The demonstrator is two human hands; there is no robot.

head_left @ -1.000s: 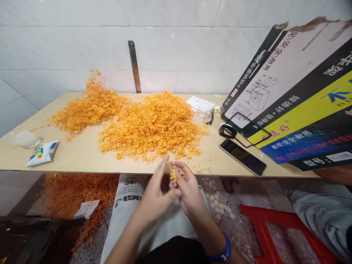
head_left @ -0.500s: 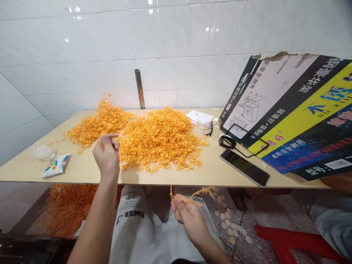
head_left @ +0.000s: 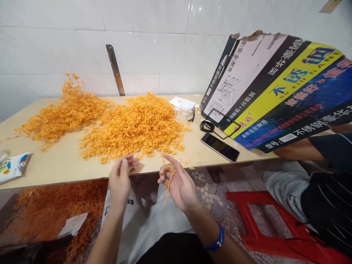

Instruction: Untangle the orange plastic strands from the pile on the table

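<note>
My right hand point(head_left: 176, 185) sits just below the table's front edge, fingers spread, with a thin orange curled strand point(head_left: 168, 179) looped through them and hanging down. My left hand point(head_left: 120, 181) is blurred beside it at the edge of the wooden table point(head_left: 55, 168) and shows nothing in its fingers. Beyond both hands lies a large heap of orange curly loops point(head_left: 132, 128), with a second heap point(head_left: 64, 112) to its left. A few stray bits lie near the heap's front.
Printed cardboard boards point(head_left: 264, 88) lean on the table's right side, near a smartphone point(head_left: 220, 147), glasses point(head_left: 190, 115) and a black wristband point(head_left: 207, 126). A white sack point(head_left: 148, 220) lies below my hands. Orange loops point(head_left: 55, 216) fill the lower left. A red stool point(head_left: 264, 223) and another person's arm point(head_left: 299, 150) are at right.
My left hand has come back from above the heap's front to the table edge. My right hand has risen with the strand, and the view has swung left.
</note>
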